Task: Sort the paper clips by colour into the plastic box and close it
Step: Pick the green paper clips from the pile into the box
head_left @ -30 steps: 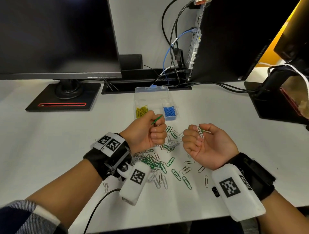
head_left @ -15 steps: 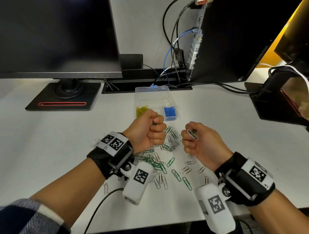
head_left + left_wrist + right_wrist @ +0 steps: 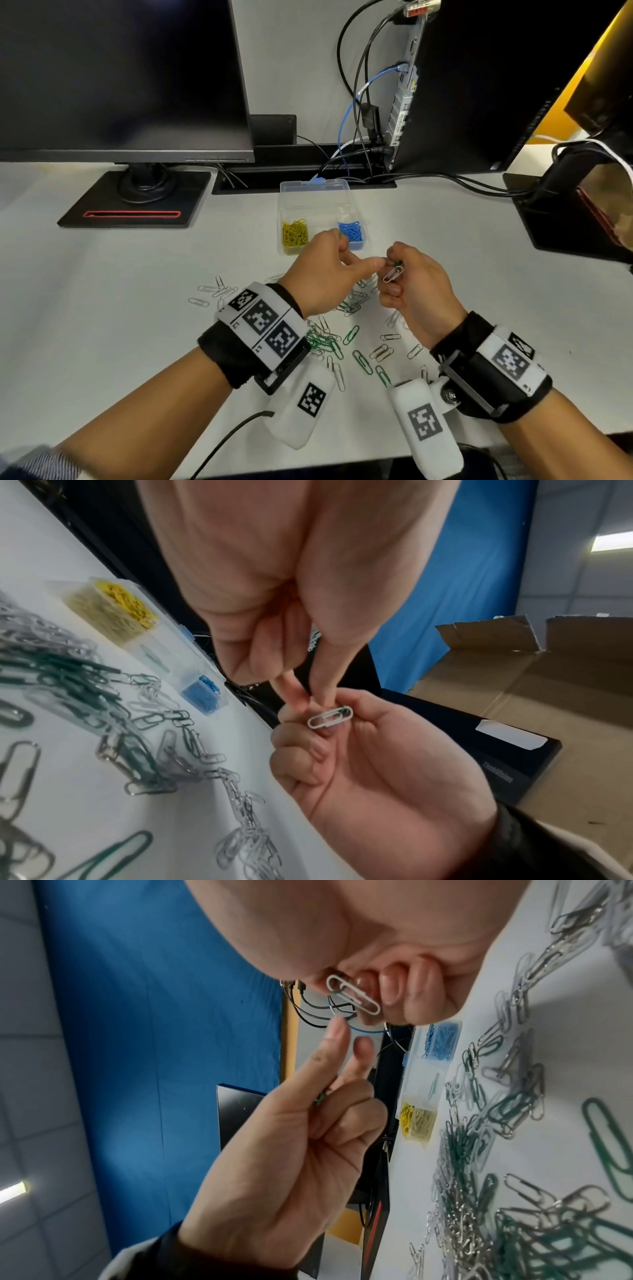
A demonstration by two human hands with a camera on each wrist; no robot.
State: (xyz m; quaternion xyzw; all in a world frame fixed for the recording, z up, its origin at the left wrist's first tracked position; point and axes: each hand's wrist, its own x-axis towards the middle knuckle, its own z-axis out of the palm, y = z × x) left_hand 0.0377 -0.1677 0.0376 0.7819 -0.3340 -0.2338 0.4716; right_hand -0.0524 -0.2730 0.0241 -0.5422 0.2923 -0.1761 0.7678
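My right hand pinches a white paper clip above the desk, with a bit of a green clip hooked at its far end. The same white paper clip shows clearly in the right wrist view. My left hand stretches thumb and forefinger to that clip, while its curled fingers grip a green paper clip. The clear plastic box stands open just beyond, with yellow clips in its left compartment and blue clips in its right.
A loose pile of green and silver clips covers the desk under and before my hands, with a few stray ones to the left. A monitor stand, cables and a computer case line the back.
Both hands have come together. The left thumb and forefinger have uncurled and reached to the right hand's white clip. The right wrist has rolled palm-inward.
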